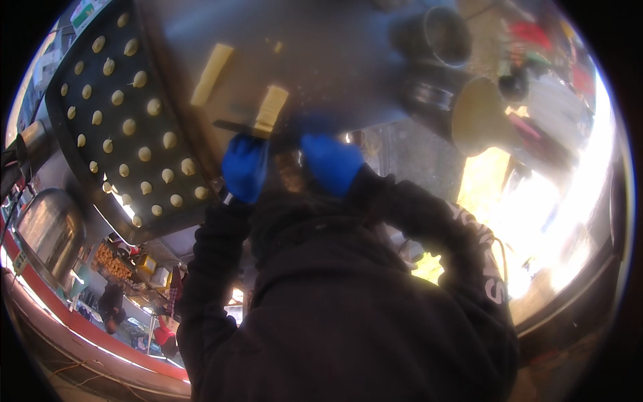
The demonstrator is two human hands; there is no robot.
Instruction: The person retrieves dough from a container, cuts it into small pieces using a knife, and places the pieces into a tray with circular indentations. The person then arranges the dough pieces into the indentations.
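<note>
A dark flat knife blade [241, 128] lies across the near end of a pale dough strip [272, 106], which shows crosswise cuts. My right hand [331, 163], in a blue glove, is blurred and closed at the right end of the blade's line, apparently around the knife's handle, which I cannot make out. My left hand [244, 168], also gloved in blue, is curled just on the near side of the blade, close to the dough; its fingertips are hidden. Farther left on the metal worktop [321, 45] lies a longer, smooth dough strip [212, 74].
A dark baking tray [118, 145] with several rows of small pale dough pieces stands left of the worktop. Small dough scraps [278, 47] lie beyond the strips. At the right are a metal pot [447, 37] and a beige round container [479, 116]. People are visible at lower left.
</note>
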